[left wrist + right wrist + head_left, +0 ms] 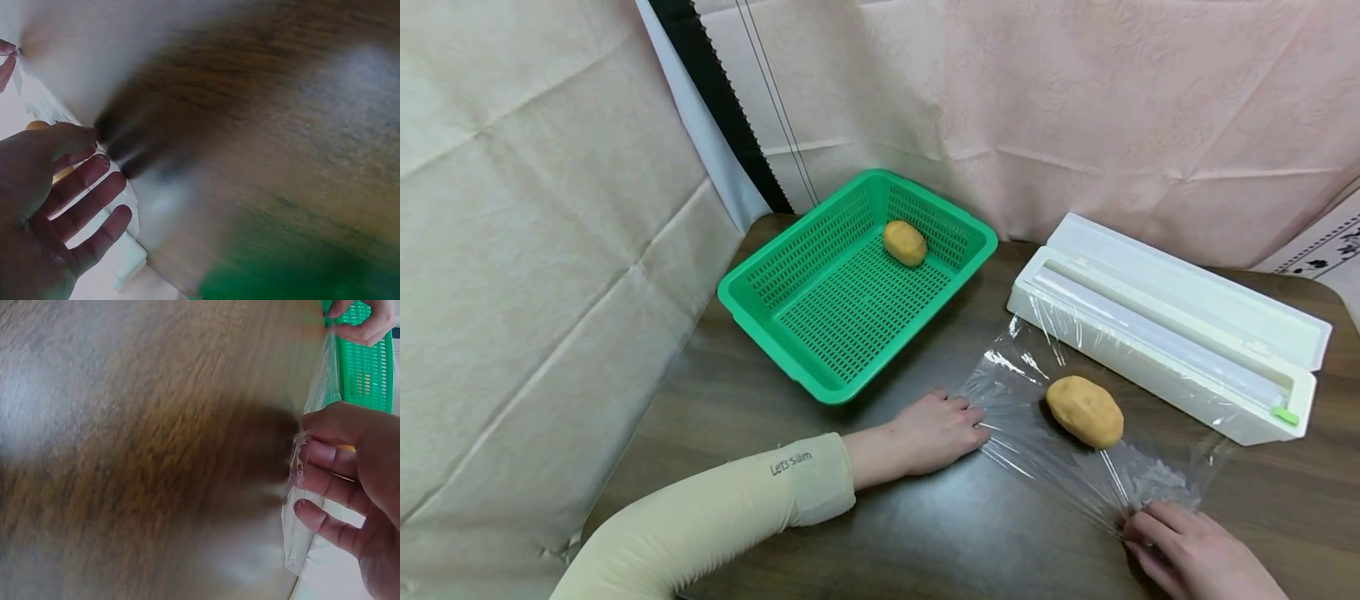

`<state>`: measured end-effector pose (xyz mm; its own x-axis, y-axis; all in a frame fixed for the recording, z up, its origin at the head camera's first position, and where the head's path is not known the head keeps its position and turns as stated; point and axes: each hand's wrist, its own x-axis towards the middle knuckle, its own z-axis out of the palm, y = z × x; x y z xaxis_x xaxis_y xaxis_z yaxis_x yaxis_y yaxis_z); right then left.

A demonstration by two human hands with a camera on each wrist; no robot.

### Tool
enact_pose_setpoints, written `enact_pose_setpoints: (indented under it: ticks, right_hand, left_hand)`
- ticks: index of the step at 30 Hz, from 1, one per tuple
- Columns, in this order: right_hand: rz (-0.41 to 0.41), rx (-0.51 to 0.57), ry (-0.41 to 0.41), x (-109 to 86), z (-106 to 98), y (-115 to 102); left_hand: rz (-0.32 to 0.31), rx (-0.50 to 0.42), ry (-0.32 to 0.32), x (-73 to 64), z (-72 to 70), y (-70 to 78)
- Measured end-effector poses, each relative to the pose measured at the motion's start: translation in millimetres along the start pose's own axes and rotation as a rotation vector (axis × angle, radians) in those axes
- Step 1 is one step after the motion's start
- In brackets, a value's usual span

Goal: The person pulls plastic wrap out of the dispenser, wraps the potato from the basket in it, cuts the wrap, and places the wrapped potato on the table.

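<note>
A sheet of plastic wrap point(1037, 450) stretches over the table from the white wrap box. On it lies a potato point(1084, 412), between the box and the two hands. My left hand point(936, 432) pinches the sheet's left corner; in the left wrist view its thumb and index finger point(78, 134) meet at the film while the other fingers spread. At the near right corner, my right hand point(1183, 546) pinches the film too. Crumpled film bunches at its fingertips point(315, 453) in the right wrist view. Tight creases run in the sheet from both hands.
Behind the sheet, the long white wrap box point(1150, 400) stands with its lid point(1187, 283) raised, a clear roll inside and a green slider point(1286, 415) at its right end. A green basket point(775, 358) at the back left holds another potato point(905, 243). Cloth curtains point(1075, 108) hang behind the table.
</note>
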<state>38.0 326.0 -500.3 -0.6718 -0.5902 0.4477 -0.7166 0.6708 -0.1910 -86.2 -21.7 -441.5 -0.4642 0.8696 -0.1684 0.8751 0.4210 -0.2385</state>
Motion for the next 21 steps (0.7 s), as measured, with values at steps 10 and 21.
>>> enact_pose_setpoints:
  ticks: [10, 21]
  right_hand:
    - [0.129, 0.032, -0.022, 1.1, -20.8, 1.4]
    - [0.281, 0.032, -0.011, 9.0, -46.4, 5.5]
  left_hand:
    - [-0.059, -0.090, 0.057, 4.2, -13.9, -9.5]
    - [-0.159, -0.102, 0.185, 23.6, -47.9, -26.0]
